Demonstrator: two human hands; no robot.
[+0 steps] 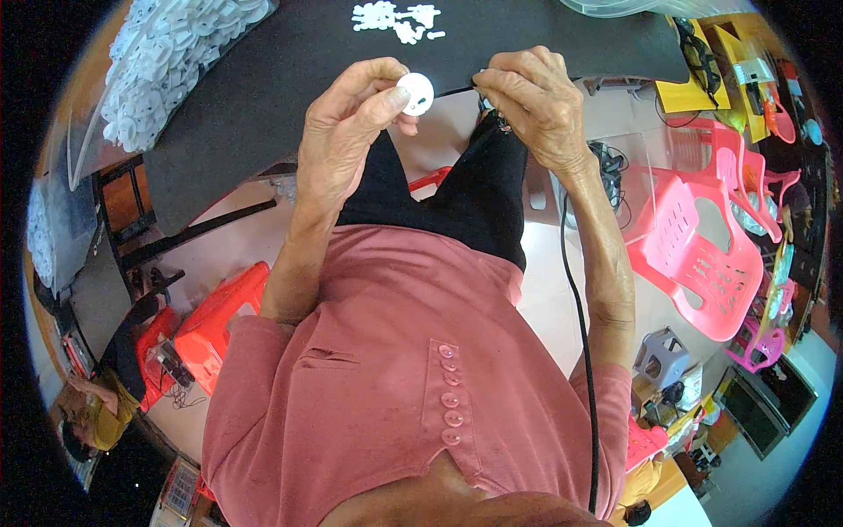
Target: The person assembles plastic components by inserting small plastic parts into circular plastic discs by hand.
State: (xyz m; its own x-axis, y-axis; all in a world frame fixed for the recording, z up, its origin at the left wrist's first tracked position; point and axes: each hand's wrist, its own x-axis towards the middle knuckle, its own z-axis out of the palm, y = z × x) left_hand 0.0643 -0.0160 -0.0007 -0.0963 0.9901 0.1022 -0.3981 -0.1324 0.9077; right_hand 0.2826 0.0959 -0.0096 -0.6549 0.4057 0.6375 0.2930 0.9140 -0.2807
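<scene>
White round disc (415,93): small, plastic-looking, with a dark slot or hole near its lower right edge. Held up in the air just in front of the near edge of the dark worktop (263,79), not resting on it.

Left hand (347,132): thumb and forefinger closed on the disc's left side, pinching it; the other fingers (373,72) curl over above it. Face of the disc is turned toward the camera.

Right hand (531,101): just beside the disc, to its right, fingers bunched and closed together. A small item seems to sit at the fingertips near the worktop edge, too small to identify; cannot tell whether the hand actually grips anything. The two hands are near each other but apart.

Worktop: a small scatter of white pieces (395,19) lies at its far side; a large heap of white discs (167,61) lies at its left end.

Below the hands: black trousers, then a pink buttoned shirt (395,378). A black cable (581,334) runs down along the right forearm.

Periphery: pink plastic chair (702,255) on the right, orange-red stool (219,321) on the left.
</scene>
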